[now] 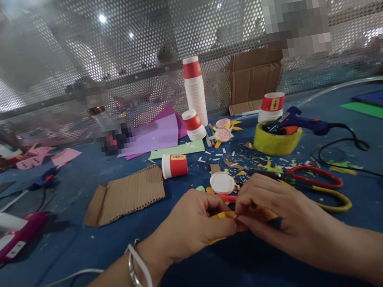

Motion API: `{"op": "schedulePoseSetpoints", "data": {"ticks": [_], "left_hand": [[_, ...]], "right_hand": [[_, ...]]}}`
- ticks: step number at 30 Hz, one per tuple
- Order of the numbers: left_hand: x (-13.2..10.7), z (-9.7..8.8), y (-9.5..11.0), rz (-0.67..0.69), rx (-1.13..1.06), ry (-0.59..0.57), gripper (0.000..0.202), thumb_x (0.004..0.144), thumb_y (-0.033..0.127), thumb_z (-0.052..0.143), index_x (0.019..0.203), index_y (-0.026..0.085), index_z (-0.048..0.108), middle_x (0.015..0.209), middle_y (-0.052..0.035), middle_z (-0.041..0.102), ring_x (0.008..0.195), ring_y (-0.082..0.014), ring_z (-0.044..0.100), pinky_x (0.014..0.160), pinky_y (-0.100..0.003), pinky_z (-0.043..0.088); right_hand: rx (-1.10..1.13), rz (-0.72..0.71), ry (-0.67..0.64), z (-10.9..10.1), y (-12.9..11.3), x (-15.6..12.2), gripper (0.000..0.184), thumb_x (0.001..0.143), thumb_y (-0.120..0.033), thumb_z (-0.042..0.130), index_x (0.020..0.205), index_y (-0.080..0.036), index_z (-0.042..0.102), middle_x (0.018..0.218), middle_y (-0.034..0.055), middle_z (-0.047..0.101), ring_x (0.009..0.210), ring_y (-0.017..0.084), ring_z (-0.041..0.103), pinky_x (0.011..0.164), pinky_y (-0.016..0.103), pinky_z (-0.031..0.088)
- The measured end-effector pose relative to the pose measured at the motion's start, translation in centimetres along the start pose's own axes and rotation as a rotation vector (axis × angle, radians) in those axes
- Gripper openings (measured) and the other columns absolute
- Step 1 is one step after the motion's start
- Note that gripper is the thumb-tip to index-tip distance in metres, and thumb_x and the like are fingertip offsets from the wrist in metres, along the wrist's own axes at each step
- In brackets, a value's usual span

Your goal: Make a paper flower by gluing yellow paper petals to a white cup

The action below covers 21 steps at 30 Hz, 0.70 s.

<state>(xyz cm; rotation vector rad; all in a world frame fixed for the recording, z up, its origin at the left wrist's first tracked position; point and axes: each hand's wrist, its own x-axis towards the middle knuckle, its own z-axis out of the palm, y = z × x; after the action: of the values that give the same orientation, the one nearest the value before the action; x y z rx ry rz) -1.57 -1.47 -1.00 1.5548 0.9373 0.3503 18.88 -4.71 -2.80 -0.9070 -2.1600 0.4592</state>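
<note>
Close to the table's front edge, my left hand (200, 221) and my right hand (285, 218) meet, both with fingers closed on a yellow paper piece (221, 216). Thumb and fingertips pinch it from either side, and they hide much of its shape. Just beyond the fingers lies a white round paper disc (222, 183). A red strip-like thing (228, 198) shows partly behind my hands. To the right of my right hand rest scissors (338, 182) with red and yellow handle loops, their blades partly hidden.
A stack of paper cups (195, 91) stands at the back. One red-and-white cup (176, 165) lies beside corrugated cardboard (129, 195). At right, a blue glue gun (300, 120) rests on a yellow tape roll (279, 141), its cord trailing. A purple power strip (14, 239) sits left. Paper scraps litter the middle.
</note>
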Motion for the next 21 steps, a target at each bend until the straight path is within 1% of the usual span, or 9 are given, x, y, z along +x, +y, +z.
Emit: {"op": "schedulePoseSetpoints", "data": {"ticks": [3,9,13,16,18,21], "left_hand": [[-0.1,0.3,0.2,-0.017,0.035,0.001,0.015,0.075,0.028,0.07,0.074,0.013,0.065,0.061,0.0067,0.043,0.056,-0.0078,0.031,0.051,-0.025,0.021],[-0.2,0.7,0.7,0.043,0.131,0.029,0.011,0.076,0.022,0.066,0.069,0.014,0.064,0.058,0.0065,0.045,0.055,-0.0077,0.035,0.05,-0.023,0.026],[-0.4,0.7,0.7,0.094,0.079,0.022,0.013,0.076,0.023,0.068,0.069,0.013,0.065,0.06,0.0058,0.048,0.057,-0.0075,0.037,0.052,-0.022,0.028],[-0.6,0.4,0.5,0.093,0.037,0.011,0.017,0.078,0.028,0.071,0.073,0.013,0.066,0.06,0.0058,0.049,0.055,-0.0069,0.036,0.05,-0.022,0.026],[-0.7,0.1,0.4,0.076,0.05,0.021,0.02,0.079,0.032,0.073,0.075,0.013,0.067,0.059,0.0063,0.047,0.053,-0.0065,0.035,0.048,-0.022,0.025],[-0.6,-0.4,0.3,0.083,0.093,0.052,0.021,0.079,0.035,0.073,0.078,0.013,0.07,0.06,0.0052,0.051,0.053,-0.0069,0.037,0.049,-0.022,0.028]], "right_hand": [[-0.016,0.002,-0.012,0.1,0.0,0.0,0.014,0.09,-0.009,0.053,0.082,-0.02,0.057,0.08,0.0013,0.061,0.076,0.016,0.056,0.074,0.033,0.046],[-0.072,-0.028,-0.012,0.4,0.0,0.0,0.015,0.087,-0.007,0.05,0.078,-0.02,0.052,0.077,0.0021,0.058,0.073,0.016,0.053,0.07,0.032,0.044],[-0.066,-0.031,0.007,0.4,-0.1,0.1,0.016,0.085,-0.006,0.048,0.077,-0.02,0.051,0.076,0.0018,0.058,0.072,0.016,0.053,0.066,0.029,0.043],[-0.083,0.022,0.05,-0.3,0.6,0.2,0.016,0.086,-0.007,0.047,0.076,-0.02,0.05,0.074,0.0012,0.056,0.069,0.014,0.052,0.062,0.027,0.042],[-0.126,0.108,0.096,-0.9,1.2,0.3,0.017,0.087,-0.011,0.048,0.073,-0.02,0.049,0.071,0.0001,0.054,0.066,0.014,0.051,0.059,0.027,0.041],[-0.151,0.186,0.144,-1.7,1.9,0.2,0.019,0.089,-0.015,0.049,0.071,-0.021,0.049,0.068,-0.0007,0.054,0.063,0.014,0.051,0.058,0.027,0.04]]}}
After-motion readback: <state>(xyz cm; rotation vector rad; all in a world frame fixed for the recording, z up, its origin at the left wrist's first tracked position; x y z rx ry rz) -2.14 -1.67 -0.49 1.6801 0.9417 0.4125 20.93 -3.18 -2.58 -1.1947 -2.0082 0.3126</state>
